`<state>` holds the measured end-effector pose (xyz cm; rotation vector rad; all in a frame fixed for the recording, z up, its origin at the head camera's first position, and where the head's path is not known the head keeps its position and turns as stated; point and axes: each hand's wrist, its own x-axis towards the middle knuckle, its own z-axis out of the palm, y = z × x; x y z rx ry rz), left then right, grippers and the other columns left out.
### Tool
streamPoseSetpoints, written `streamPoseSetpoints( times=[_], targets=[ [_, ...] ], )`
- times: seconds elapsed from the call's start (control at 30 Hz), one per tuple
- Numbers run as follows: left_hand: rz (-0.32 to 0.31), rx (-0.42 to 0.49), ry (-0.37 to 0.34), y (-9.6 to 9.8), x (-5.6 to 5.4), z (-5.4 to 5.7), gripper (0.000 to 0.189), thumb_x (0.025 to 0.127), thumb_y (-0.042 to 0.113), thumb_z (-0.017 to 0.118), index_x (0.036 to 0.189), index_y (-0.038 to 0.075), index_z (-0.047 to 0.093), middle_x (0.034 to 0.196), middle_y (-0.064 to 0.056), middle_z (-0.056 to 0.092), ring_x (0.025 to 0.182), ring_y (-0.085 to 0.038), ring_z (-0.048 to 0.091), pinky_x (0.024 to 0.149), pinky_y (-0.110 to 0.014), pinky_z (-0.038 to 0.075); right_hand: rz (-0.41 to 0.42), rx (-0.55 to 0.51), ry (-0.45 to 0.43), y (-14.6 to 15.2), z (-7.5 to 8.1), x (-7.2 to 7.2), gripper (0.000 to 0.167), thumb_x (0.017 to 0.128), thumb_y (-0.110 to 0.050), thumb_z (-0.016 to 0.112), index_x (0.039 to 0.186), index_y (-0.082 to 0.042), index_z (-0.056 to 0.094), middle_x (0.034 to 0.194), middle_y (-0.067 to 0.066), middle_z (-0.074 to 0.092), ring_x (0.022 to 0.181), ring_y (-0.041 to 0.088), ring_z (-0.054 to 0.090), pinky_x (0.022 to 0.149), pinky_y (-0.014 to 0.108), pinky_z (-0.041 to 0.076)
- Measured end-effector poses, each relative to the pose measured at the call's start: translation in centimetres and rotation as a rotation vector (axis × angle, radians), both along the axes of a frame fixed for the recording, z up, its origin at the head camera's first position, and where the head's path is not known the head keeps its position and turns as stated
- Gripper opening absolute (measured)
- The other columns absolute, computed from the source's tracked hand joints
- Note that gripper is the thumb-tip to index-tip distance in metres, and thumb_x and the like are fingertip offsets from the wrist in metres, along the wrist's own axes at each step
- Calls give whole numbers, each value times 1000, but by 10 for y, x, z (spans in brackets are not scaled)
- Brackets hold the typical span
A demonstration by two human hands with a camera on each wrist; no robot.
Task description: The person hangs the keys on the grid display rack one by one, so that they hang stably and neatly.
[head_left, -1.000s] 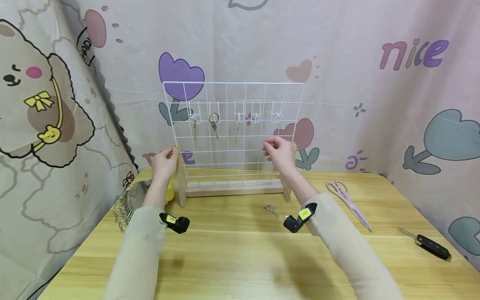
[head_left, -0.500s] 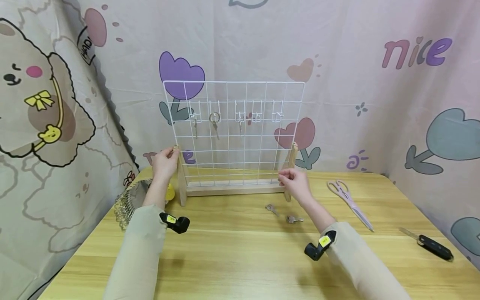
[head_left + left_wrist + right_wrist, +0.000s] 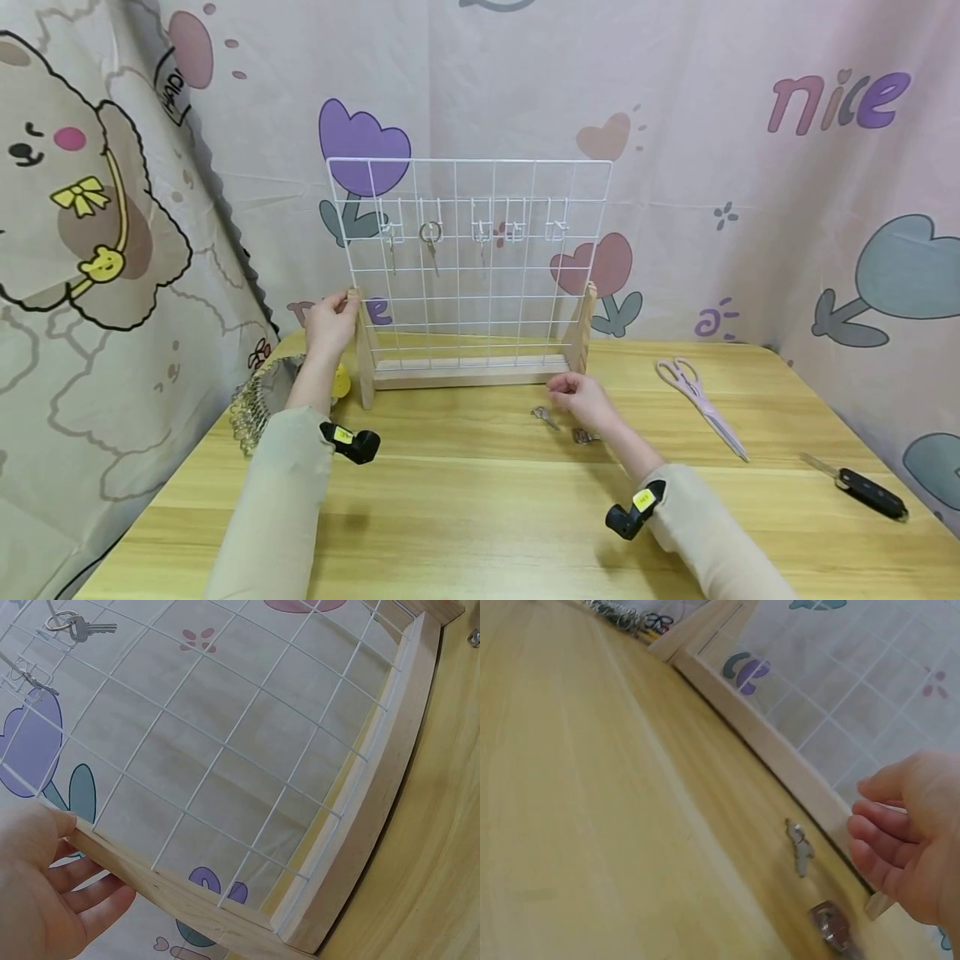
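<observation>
- Loose key [image 3: 545,417]: on the surface [image 3: 450,517], right of centre in the frame's lower half, a second key [image 3: 584,436] near it; both probably lie there within easy reach.
- Left hand [image 3: 331,327]: pinches the wooden post [image 3: 365,360] left of centre, likely to steady the wire grid [image 3: 469,159].
- Right hand [image 3: 587,404]: grasps nothing, hovers near both, fingers loosely curled, reaching in from lower right.

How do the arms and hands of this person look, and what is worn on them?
The left hand and right hand wear no gloves. The left sleeve and right sleeve are long, plain and light beige. Near each cuff sits a small black device with a yellow label.
</observation>
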<state>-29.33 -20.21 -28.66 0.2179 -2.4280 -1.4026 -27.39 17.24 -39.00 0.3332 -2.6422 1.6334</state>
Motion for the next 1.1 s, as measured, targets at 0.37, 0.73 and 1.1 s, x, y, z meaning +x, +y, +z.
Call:
streamPoseSetpoints(
  times=[0.37,0.73,1.1],
  targets=[
    [12,-6,-14,0,1,-1,51,100,32,37,142,4,35,138,-20,43,128,-33,37,105,-43,30,47,120,-5,-1,-24,-7,15,81,-1,67,94,7,64,81,6,64,70,12,54,60,23,45],
    [13,-1,-16,1,2,0,51,100,32,37,143,5,34,137,-19,43,128,-33,37,104,-44,30,41,126,-12,-9,-27,-6,13,76,1,71,88,3,65,77,3,59,71,13,51,61,25,42],
    [13,-12,-5,1,1,-1,50,100,31,38,142,4,36,136,-20,45,128,-34,37,105,-43,30,8,263,89,-14,-30,-3,4,76,-2,72,77,-4,68,74,-2,59,70,11,51,66,27,42]
  ],
)
